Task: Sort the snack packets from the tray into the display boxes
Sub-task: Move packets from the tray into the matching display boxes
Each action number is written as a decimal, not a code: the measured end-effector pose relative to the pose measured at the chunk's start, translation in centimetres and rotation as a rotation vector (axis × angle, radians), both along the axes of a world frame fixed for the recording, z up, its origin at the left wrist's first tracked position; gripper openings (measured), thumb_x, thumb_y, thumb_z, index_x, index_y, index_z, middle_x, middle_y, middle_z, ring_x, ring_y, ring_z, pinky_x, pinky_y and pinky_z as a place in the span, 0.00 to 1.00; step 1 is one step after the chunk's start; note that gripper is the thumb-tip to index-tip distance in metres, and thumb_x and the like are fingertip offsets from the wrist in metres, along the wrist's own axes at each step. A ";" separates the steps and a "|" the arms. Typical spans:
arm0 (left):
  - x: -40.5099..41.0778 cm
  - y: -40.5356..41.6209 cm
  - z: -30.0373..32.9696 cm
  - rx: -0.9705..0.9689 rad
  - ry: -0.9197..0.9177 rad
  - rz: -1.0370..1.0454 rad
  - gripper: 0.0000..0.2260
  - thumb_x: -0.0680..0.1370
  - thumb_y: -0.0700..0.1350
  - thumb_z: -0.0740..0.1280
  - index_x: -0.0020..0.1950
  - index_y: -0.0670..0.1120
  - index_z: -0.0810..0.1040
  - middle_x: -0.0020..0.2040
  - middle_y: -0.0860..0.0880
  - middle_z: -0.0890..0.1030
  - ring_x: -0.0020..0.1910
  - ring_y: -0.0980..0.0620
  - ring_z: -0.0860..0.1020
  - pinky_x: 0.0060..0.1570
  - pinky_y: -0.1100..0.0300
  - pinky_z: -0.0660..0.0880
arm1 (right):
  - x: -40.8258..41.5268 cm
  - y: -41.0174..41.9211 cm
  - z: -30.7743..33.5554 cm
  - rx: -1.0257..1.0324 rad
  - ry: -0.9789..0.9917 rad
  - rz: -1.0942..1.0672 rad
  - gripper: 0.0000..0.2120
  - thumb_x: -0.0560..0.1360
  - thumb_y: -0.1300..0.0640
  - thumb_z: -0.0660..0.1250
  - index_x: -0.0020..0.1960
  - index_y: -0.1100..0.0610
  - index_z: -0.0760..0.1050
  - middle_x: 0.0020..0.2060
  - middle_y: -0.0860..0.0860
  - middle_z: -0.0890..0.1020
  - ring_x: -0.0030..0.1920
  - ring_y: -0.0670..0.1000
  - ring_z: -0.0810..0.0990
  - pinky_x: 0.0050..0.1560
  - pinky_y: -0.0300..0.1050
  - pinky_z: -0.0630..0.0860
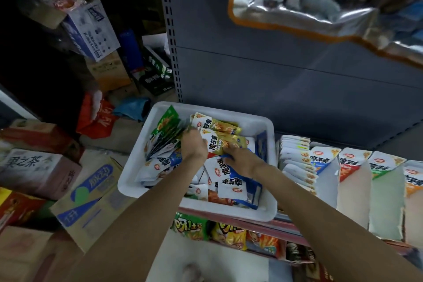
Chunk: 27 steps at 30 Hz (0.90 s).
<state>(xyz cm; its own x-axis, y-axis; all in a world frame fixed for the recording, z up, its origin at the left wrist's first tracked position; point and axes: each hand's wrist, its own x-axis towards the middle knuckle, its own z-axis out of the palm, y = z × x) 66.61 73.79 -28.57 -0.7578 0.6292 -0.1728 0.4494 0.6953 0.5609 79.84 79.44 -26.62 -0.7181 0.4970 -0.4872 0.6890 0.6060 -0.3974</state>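
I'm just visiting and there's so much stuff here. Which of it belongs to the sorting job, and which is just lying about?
Part of the job:
- white tray
- snack packets in it
- yellow-green packet, held between left hand and right hand
- display boxes on the right

Just lying about:
- cardboard cartons on the left
- crisp bags on the shelf below
- foil pouches hanging overhead

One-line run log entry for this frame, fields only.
stage: picking in white tray | left hand: grips green packets | right hand: pinches yellow packet | display boxes: right of tray

Dim, soft, warped edges, foil glare
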 end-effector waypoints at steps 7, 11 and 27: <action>0.1 -1.9 3.4 0.335 -0.106 0.036 0.11 0.78 0.36 0.64 0.60 0.38 0.77 0.53 0.39 0.80 0.55 0.45 0.78 0.51 0.61 0.72 | 0.8 1.1 2.3 0.025 0.440 -0.277 0.25 0.79 0.59 0.61 0.74 0.55 0.60 0.68 0.57 0.70 0.65 0.57 0.71 0.64 0.43 0.66; 0.2 -2.9 4.0 0.284 0.062 -0.017 0.10 0.79 0.33 0.60 0.58 0.38 0.77 0.50 0.39 0.81 0.48 0.46 0.80 0.48 0.54 0.78 | 1.4 1.4 4.0 0.015 0.413 -0.188 0.23 0.80 0.56 0.60 0.73 0.54 0.60 0.66 0.56 0.71 0.65 0.55 0.70 0.59 0.38 0.64; 9.3 0.2 8.3 0.522 0.077 -0.242 0.13 0.78 0.37 0.62 0.62 0.41 0.71 0.57 0.44 0.77 0.55 0.47 0.76 0.53 0.58 0.71 | 12.4 5.2 7.4 0.122 0.951 -0.565 0.10 0.76 0.65 0.64 0.36 0.61 0.74 0.30 0.45 0.79 0.36 0.50 0.80 0.41 0.51 0.77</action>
